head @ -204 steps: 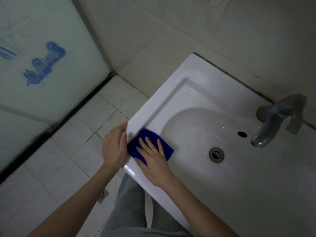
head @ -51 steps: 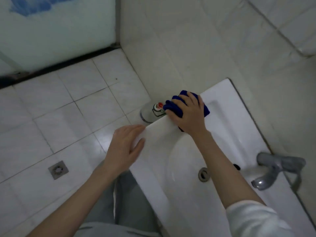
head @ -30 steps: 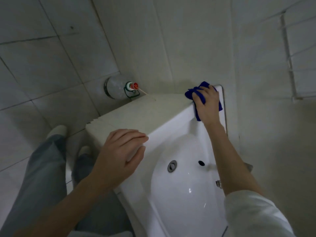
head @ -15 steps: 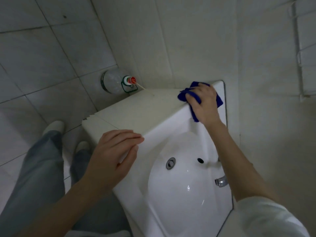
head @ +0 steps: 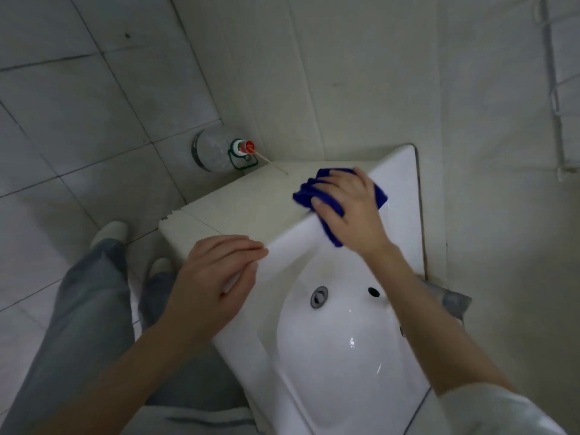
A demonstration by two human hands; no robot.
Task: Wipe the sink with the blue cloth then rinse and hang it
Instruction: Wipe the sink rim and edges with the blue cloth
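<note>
Over the span the right hand point(head: 351, 208) takes the blue cloth point(head: 309, 193) from the near rim of the sink point(head: 403, 183), where it lay just beside the left hand point(head: 213, 284), up the left rim to the far corner by the wall, about 1 o'clock from the drain point(head: 319, 296). In the last half second it presses the cloth back out of that corner toward 8 o'clock, so the cloth bunches over the rim's outer edge. The left hand ends well apart from the cloth, at about 8 o'clock of it, on the near corner.

crumpled blue cloth point(head: 309, 191) lying over the rim edge near the far corner of glossy white sink point(head: 403, 183)
</note>
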